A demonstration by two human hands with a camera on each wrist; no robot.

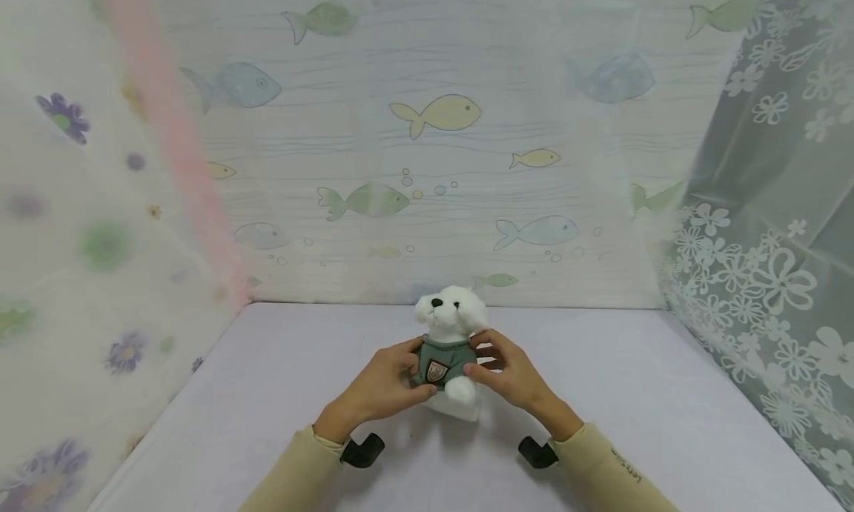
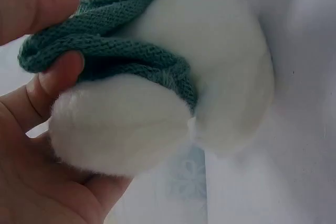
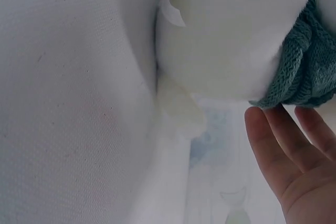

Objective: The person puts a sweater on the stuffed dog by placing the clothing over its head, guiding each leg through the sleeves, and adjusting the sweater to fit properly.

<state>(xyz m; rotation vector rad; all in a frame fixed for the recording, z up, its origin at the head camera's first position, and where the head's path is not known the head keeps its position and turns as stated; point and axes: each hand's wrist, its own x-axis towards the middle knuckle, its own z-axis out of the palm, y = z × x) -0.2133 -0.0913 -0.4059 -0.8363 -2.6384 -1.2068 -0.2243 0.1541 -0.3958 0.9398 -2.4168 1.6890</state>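
Observation:
A white plush dog (image 1: 460, 321) in a green knitted sweater (image 1: 454, 356) sits on the table, its head tilted slightly. A shield-shaped badge (image 1: 437, 371) shows on the sweater's front. My left hand (image 1: 390, 382) grips the dog's side; in the left wrist view its fingers pinch a fold of the green knit (image 2: 115, 48) beside a white paw (image 2: 121, 124). On the other side my right hand (image 1: 510, 371) holds the sweater, thumb at the front. The right wrist view shows the fingertips (image 3: 255, 116) of this hand at the sweater's hem (image 3: 294, 77).
A white cloth covers the table (image 1: 320, 341). Behind it hangs a curtain (image 1: 373, 149) printed with fish. A flowered curtain (image 1: 73, 238) is at the left, and a sheer one with white flowers (image 1: 780, 275) at the right. Black wrist mounts (image 1: 363, 450) sit below both wrists.

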